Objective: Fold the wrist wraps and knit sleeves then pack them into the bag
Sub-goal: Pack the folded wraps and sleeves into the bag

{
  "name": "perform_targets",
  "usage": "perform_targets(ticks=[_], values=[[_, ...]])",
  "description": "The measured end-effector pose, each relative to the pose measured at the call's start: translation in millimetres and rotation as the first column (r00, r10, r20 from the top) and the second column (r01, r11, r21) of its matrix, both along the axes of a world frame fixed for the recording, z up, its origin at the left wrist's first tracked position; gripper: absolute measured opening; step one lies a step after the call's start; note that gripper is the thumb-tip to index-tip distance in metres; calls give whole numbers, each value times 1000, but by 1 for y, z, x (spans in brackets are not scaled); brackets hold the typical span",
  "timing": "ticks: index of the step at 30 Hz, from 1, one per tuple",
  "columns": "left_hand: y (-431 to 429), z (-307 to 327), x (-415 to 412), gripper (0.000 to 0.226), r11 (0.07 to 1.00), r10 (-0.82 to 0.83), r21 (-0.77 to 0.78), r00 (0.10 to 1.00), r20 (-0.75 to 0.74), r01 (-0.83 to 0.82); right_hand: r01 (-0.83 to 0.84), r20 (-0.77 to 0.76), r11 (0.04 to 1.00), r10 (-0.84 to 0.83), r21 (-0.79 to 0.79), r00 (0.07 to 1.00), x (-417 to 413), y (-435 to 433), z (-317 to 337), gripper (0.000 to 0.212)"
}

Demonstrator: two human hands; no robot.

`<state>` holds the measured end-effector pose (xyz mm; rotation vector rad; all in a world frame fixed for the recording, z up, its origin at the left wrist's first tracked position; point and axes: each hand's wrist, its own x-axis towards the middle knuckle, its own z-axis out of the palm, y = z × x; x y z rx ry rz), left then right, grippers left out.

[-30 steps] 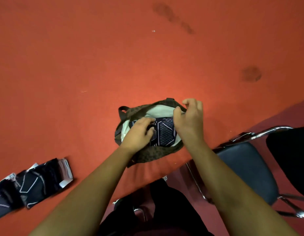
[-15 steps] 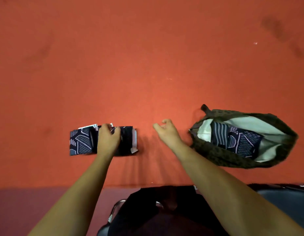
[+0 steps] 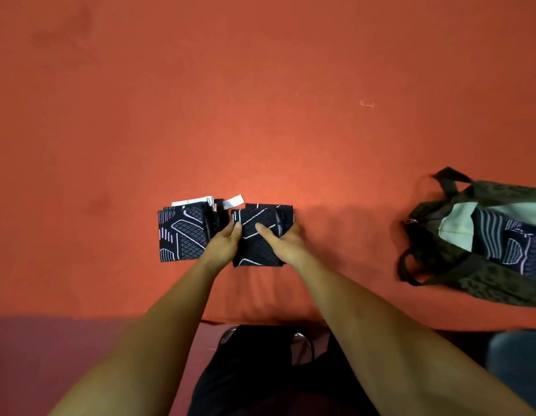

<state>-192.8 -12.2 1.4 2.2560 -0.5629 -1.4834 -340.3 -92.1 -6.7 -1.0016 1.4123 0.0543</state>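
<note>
- Head view: a folded, dark navy knit sleeve with thin white lines and a fine diamond mesh pattern (image 3: 260, 238) is held over a red-orange cloth-covered tabletop (image 3: 260, 115), near its front edge and roughly at the middle of the picture.
- The left hand (image 3: 223, 247) is clamped on the sleeve's left edge, thumb on top; the right hand (image 3: 286, 246) is clamped on the right edge, thumb on top and fingers curled round the side.
- The fingers beneath the fabric are hidden, and it cannot be told whether the sleeve is resting on the cloth or lifted.
- The sleeve is seen as a nearly square pad, its slightly longer side running away from the person.
- A second folded patterned sleeve (image 3: 182, 232) is laid just beside it on the left, with white tags (image 3: 234, 202) protruding at the far edge.
- A soft, dark olive speckled fabric bag with loop handles (image 3: 471, 283) is lying well apart to the right, mouth open, pale lining shown, and is cut off by the frame.
- Striped and patterned folded pieces (image 3: 507, 244) are partly visible inside.
</note>
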Motion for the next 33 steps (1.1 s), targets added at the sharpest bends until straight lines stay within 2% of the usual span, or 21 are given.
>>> perform_targets(ticks=[3, 6, 8, 9, 12, 13, 17, 21, 26, 31, 33], values=[[-4, -11, -4, 45, 997, 28, -66, 995, -93, -34, 96, -142, 995, -97, -15, 985, 7, 6, -16, 106], [-7, -24, -11, 52, 989, 124, -60, 979, -162, -135, 36, -295, 998, -47, -42, 954, 7, 6, -36, 121], [-12, -34, -14, 58, 960, 262, -23, 927, -268, -278, 92, -242, 995, -96, -24, 966, 7, 3, -39, 119], [-15, -36, -15, 55, 940, 324, 2, 888, -327, -342, 136, -182, 991, -135, -7, 974, 6, 1, -37, 108], [-24, -39, -19, 41, 911, 384, 44, 807, -449, -409, 195, 11, 972, -198, 131, 980, -5, -8, -33, 50], [-25, -41, -20, 42, 910, 388, 57, 795, -466, -410, 206, 51, 960, -219, 191, 974, -9, -11, -30, 45], [-24, -36, -26, 54, 886, 442, 130, 728, -524, -444, 174, 140, 953, -213, 250, 967, -22, -17, -17, 41], [-36, -7, -43, 48, 887, 411, 83, 697, -587, -454, 158, 213, 960, -208, 230, 955, -46, -30, 5, 39], [-82, 37, -85, 51, 911, 264, -94, 745, -612, -401, 228, 277, 972, -237, 65, 931, -96, -68, 56, 36], [-145, 80, -153, 81, 915, 151, -232, 812, -564, -331, 310, 417, 946, -246, -93, 875, -176, -112, 123, 33], [-168, 94, -189, 81, 912, 82, -283, 810, -580, -295, 362, 429, 924, -279, -125, 859, -215, -126, 145, 31]])
